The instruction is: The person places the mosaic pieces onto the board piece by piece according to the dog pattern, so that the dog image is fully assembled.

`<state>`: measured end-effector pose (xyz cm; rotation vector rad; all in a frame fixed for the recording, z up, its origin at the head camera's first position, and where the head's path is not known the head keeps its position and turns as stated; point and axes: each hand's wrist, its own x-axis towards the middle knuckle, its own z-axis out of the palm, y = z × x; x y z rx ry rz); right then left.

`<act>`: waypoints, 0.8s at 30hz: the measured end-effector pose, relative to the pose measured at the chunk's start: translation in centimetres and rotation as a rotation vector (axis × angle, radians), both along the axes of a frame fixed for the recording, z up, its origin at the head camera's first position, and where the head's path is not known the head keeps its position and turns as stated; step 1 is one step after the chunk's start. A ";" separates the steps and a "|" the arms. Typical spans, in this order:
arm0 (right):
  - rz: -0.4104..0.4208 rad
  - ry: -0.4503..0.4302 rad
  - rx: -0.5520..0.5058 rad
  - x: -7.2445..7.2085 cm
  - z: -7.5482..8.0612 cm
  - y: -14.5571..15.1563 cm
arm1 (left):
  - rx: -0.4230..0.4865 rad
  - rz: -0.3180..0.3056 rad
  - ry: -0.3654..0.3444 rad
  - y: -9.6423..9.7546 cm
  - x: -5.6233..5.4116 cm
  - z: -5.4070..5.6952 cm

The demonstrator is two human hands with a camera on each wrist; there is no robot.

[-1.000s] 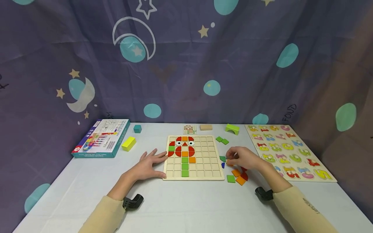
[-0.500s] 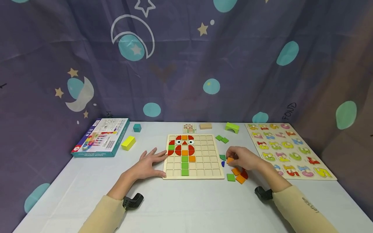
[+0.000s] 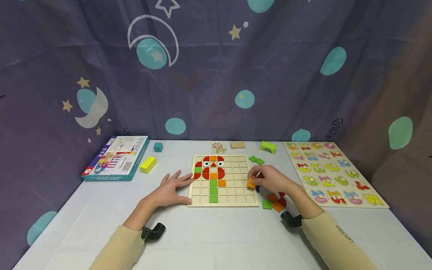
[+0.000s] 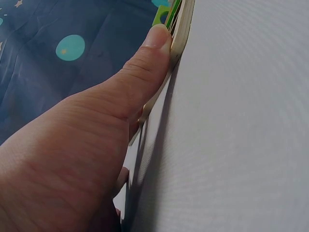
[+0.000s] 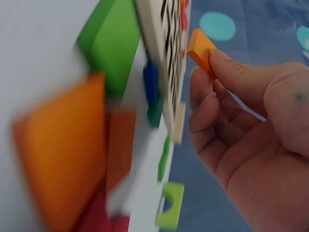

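Note:
A wooden grid board lies in the middle of the table, partly filled with red, orange and green tiles and two eye tiles. My left hand rests at the board's left edge with fingers spread; in the left wrist view the thumb touches the rim. Over the board's right edge, my right hand pinches an orange square tile between thumb and fingers, plainly seen in the right wrist view as an orange tile. Beneath that hand a blue piece is partly hidden.
Loose orange tiles, a green tile and red pieces lie right of the board. Two green tiles, a pattern card and a green arch block are farther back. A number puzzle is at right, a box at left.
My right hand has picked the orange tile up from the loose pieces and moved left with it, to above the board's right edge. The left hand has stayed in place.

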<state>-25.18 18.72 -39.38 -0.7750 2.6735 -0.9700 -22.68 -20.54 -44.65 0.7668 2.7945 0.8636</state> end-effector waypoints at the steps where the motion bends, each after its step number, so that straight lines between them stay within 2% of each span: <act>1: 0.007 -0.005 -0.006 0.0 0.1 -0.6 | 0.000 0.000 0.000 0.0 0.0 0.0; 6: 0.062 -0.013 -0.024 0.1 0.1 -3.5 | 0.002 0.004 0.000 -0.1 0.0 0.0; 13: 0.163 0.048 -0.002 0.1 -0.4 -6.9 | 0.006 0.001 0.002 -0.1 0.0 -0.2; 20: 0.196 0.098 0.033 0.0 -0.9 -8.6 | 0.005 -0.004 0.004 0.0 -0.1 -0.2; 24: 0.188 0.115 0.073 0.1 -1.0 -9.0 | 0.004 -0.007 0.008 0.0 -0.1 -0.2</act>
